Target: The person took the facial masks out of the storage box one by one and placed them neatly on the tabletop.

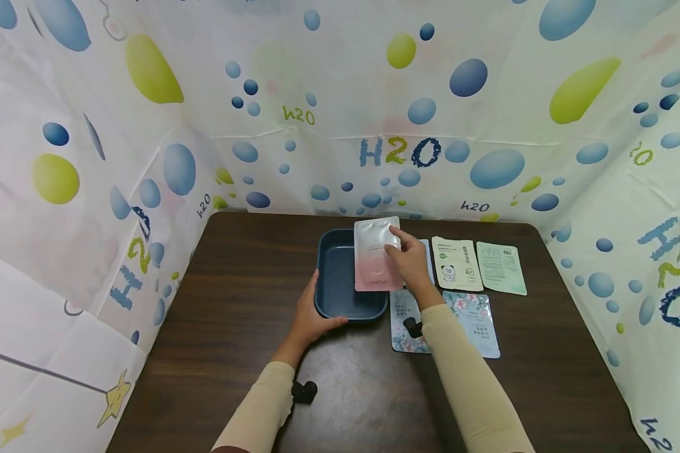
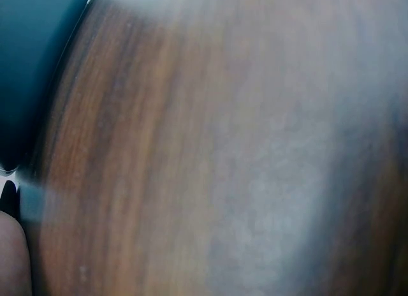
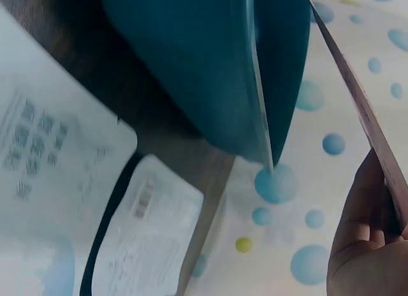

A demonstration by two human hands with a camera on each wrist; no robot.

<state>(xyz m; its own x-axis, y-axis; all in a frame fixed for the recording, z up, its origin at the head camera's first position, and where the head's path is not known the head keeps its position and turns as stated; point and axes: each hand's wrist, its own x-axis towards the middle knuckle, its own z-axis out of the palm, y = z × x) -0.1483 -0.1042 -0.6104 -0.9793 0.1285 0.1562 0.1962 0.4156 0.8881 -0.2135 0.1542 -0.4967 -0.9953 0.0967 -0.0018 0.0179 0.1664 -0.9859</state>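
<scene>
The right hand [image 1: 411, 258] pinches a silver-and-pink face mask sachet [image 1: 376, 267] near its upper right edge, fingers on the face toward the head camera. It hangs over the right part of a dark blue rectangular tray [image 1: 331, 277]. In the right wrist view the sachet [image 3: 363, 111] appears edge-on, above the tray's rim. At the tray's front left corner lies the left hand [image 1: 310, 318], fingers straight along the left wall and thumb stretched along the front. In the left wrist view only a bit of the thumb [image 2: 11, 258] shows beside the tray [image 2: 32, 73].
Several more sachets lie right of the tray: a cream one with a bear [image 1: 456, 274], a pale green one [image 1: 502, 267], and floral blue ones [image 1: 478, 330] in front. The right forearm covers part of them. A patterned curtain [image 1: 340, 82] rises behind the brown table [image 1: 232, 302].
</scene>
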